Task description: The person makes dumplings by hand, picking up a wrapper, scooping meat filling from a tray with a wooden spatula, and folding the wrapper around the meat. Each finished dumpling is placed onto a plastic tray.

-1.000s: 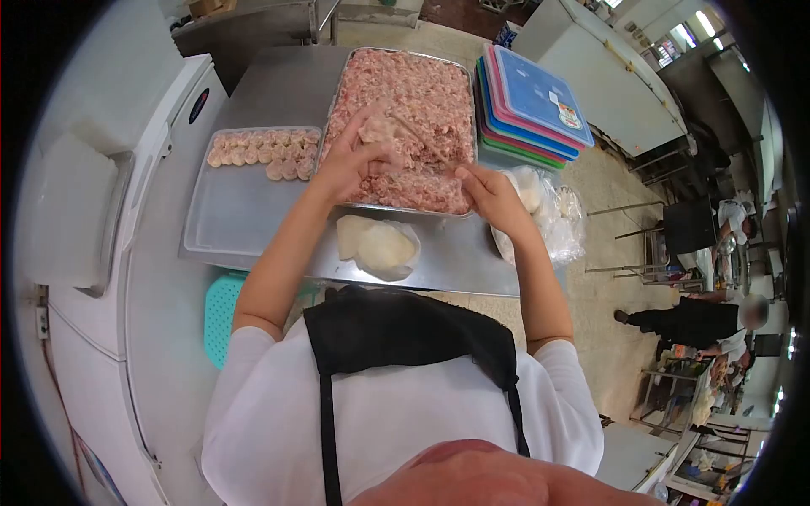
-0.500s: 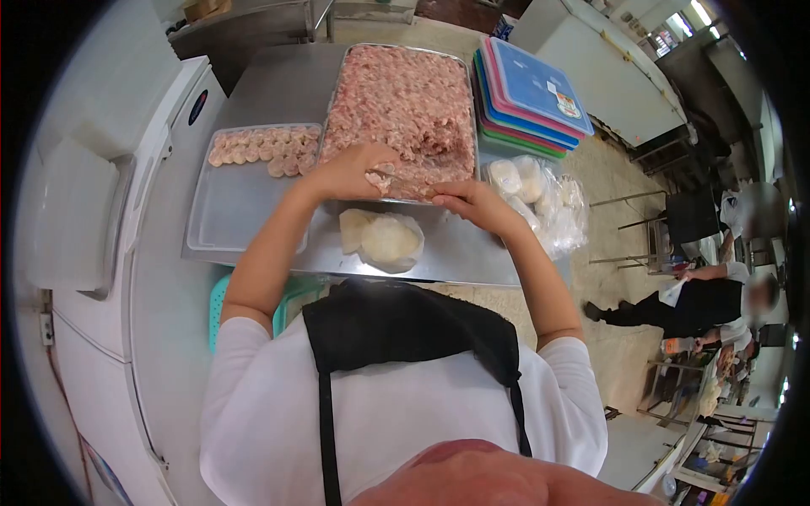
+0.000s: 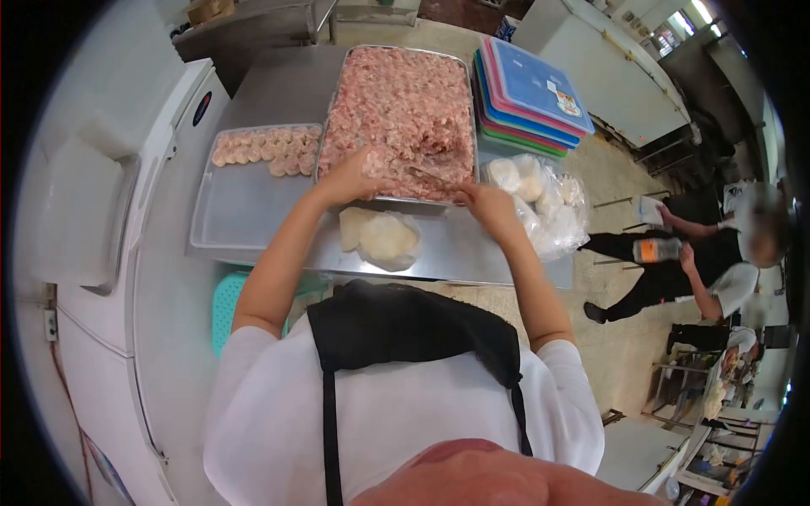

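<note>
A large metal tray (image 3: 396, 93) is filled with minced meat (image 3: 392, 105), scooped hollow toward its near right. My left hand (image 3: 350, 179) is curled over the tray's near left corner, closed round a dumpling that the fingers mostly hide. At the near right corner, my right hand (image 3: 489, 207) grips a thin metal spreader (image 3: 426, 175), its blade lying in the meat. A stack of round dough wrappers (image 3: 388, 240) rests on plastic just below the tray. To the left, a translucent plastic tray (image 3: 245, 207) bears rows of small open-topped dumplings (image 3: 266, 148).
Bagged wrappers (image 3: 548, 202) lie right of the meat tray, below a stack of coloured lids (image 3: 536, 80). A white freezer (image 3: 160, 244) borders the left side. A teal basket (image 3: 228, 308) sits under the steel table (image 3: 456, 266). Another person (image 3: 700, 261) walks at right, carrying a bottle.
My right hand has drawn the spreader away from my left hand, rightward into the meat. My left hand has turned slightly. The person at right has come closer.
</note>
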Demonstrator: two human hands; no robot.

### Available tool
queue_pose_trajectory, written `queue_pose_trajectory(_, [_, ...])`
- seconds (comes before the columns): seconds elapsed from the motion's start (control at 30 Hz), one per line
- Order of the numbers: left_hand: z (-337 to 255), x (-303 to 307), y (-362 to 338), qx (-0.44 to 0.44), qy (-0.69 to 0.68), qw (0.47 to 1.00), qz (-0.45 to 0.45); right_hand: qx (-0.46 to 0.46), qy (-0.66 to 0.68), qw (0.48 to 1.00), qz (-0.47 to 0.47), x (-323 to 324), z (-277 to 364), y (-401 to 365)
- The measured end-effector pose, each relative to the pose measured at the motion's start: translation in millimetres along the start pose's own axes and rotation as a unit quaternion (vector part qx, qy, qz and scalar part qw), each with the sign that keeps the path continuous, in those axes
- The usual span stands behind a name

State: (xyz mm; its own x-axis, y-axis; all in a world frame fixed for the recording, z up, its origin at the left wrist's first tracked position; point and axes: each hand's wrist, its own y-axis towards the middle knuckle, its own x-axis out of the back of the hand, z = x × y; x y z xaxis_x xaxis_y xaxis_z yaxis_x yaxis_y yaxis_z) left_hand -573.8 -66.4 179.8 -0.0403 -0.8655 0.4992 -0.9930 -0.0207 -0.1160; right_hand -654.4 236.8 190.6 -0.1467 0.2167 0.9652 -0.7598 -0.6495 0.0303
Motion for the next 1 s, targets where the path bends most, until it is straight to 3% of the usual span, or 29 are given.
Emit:
queue_pose_trajectory(0.03, [-31.0,10.4,-17.6,0.016,-0.032,0.999,0.009,-0.001,0.038,0.999,-0.021,13.0,-0.3,-1.2])
queue_pose_trajectory(0.1, [-44.0,12.9,-24.9,-0.078,-0.026,0.996,-0.026,-0.005,0.115,0.992,-0.056,38.5,6.5,-11.9])
queue_pose_trajectory(0.13, [-38.2,12.0,-18.8,-0.188,0.015,0.979,-0.074,-0.016,0.223,0.974,-0.031,56.1,17.9,-14.7])
queue_pose_trajectory(0.17, [-40.0,12.6,-18.0,-0.295,0.056,0.946,-0.123,0.014,0.242,0.97,-0.023,64.3,27.9,-15.8])
queue_pose_trajectory(0.23, [-56.7,17.5,-21.4,-0.194,0.04,0.978,-0.06,0.073,0.28,0.957,-0.006,68.2,48.0,-14.9])
queue_pose_trajectory(0.27, [-64.2,19.2,-23.1,-0.143,0.03,0.989,-0.029,0.05,0.283,0.957,0.029,65.0,54.9,-11.6])
queue_pose_trajectory(0.33, [-52.4,22.6,-13.6,-0.167,0.063,0.984,-0.03,0.001,0.286,0.953,0.098,60.5,63.1,-4.3])
queue_pose_trajectory(0.43, [-30.9,14.5,-7.2,-0.175,0.058,0.978,-0.101,0.166,0.163,0.971,-0.05,72.7,42.6,11.4])
queue_pose_trajectory(0.47, [-27.6,14.1,-6.0,-0.173,0.047,0.975,-0.135,0.162,0.159,0.971,-0.073,71.1,46.3,12.3])
queue_pose_trajectory(0.57, [-45.0,25.2,-1.5,-0.054,0.003,0.998,-0.026,0.146,0.146,0.969,-0.138,62.7,65.0,4.5])
queue_pose_trajectory(0.67, [-38.1,21.0,-2.8,-0.081,0.096,0.99,-0.07,0.12,0.159,0.977,-0.071,29.3,19.5,23.7])
queue_pose_trajectory(0.8, [-22.4,22.7,-7.4,-0.122,0.059,0.986,-0.094,0.037,0.058,0.996,-0.054,50.7,10.4,13.6])
queue_pose_trajectory(0.87, [-26.5,21.8,-4.4,-0.179,0.046,0.978,-0.093,0.06,0.146,0.982,-0.101,62.8,38.3,7.3])
queue_pose_trajectory(0.97, [-29.7,19.4,-1.9,-0.099,0.106,0.985,-0.091,0.105,0.167,0.97,-0.142,38.6,55.9,15.6])
queue_pose_trajectory(1.0, [-27.5,20.6,-2.2,-0.11,0.097,0.983,-0.111,0.118,0.158,0.969,-0.15,25.4,55.9,16.5])
